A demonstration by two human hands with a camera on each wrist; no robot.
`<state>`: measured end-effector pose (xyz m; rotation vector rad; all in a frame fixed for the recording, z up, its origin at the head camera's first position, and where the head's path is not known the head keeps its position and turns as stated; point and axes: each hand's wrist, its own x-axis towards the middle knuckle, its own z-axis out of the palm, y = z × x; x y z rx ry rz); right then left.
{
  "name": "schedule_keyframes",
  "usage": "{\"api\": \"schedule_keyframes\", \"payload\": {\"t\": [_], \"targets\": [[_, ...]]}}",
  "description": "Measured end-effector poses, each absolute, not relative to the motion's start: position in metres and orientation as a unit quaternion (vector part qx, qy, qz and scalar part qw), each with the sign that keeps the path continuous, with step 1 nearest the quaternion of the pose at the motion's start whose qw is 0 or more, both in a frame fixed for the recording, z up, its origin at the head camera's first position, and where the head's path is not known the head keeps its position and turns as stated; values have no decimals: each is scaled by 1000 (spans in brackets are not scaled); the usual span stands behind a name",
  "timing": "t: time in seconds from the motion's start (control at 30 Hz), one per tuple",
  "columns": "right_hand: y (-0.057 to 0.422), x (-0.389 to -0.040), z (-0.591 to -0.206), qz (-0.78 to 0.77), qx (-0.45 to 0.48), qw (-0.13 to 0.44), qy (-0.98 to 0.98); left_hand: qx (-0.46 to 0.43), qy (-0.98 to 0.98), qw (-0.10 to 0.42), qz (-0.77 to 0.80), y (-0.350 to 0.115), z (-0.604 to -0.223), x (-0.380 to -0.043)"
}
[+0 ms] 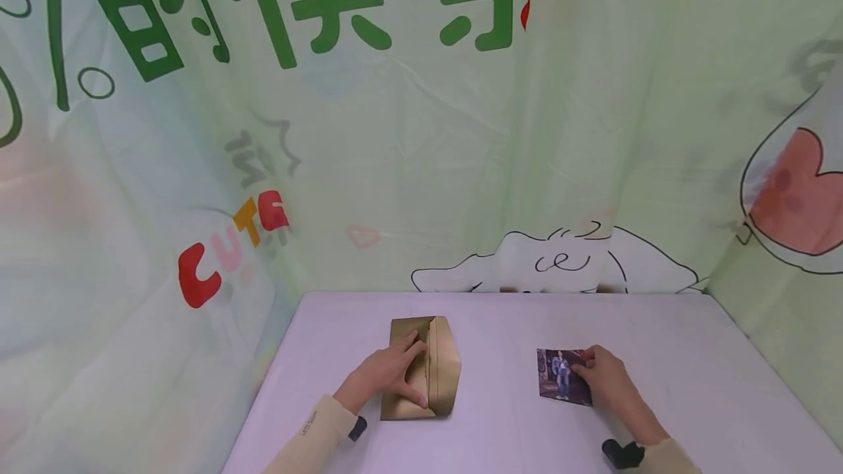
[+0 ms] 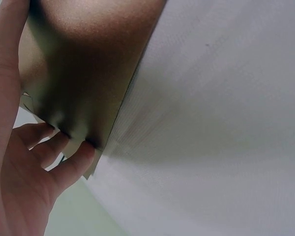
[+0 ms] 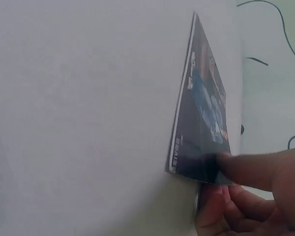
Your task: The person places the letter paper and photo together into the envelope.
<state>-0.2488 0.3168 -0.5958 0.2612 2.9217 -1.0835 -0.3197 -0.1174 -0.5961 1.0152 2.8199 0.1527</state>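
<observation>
A gold-brown paper envelope [image 1: 446, 366] lies toward the left of the table, its pointed flap folded out to the right. My left hand [image 1: 387, 371] spans its body, thumb near the lower end and fingers toward the upper end, gripping it. In the left wrist view the fingertips [image 2: 87, 150] press in at the edge of the envelope [image 2: 96, 54], which bulges. On the right, my right hand [image 1: 609, 384] pinches the right edge of a dark photo card [image 1: 560, 375] showing a figure in blue. The right wrist view has the thumb on the printed face of the card [image 3: 202, 118].
The table [image 1: 500, 430] has a pale lilac cover. Behind it and along both sides hangs a light green printed curtain [image 1: 428, 167] with green characters and a cartoon figure. Black wrist straps [image 1: 622, 453] sit at the cuffs of the beige sleeves [image 1: 316, 434].
</observation>
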Motion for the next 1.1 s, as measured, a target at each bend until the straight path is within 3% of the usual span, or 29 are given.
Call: {"api": "schedule_keyframes", "payload": {"t": [0.43, 1.1], "targets": [[328, -258, -598, -352, 106, 20, 930, 341, 936, 64, 54, -117, -590, -315], [314, -261, -574, -389, 80, -4, 918, 338, 937, 67, 54, -116, -588, -314]]}}
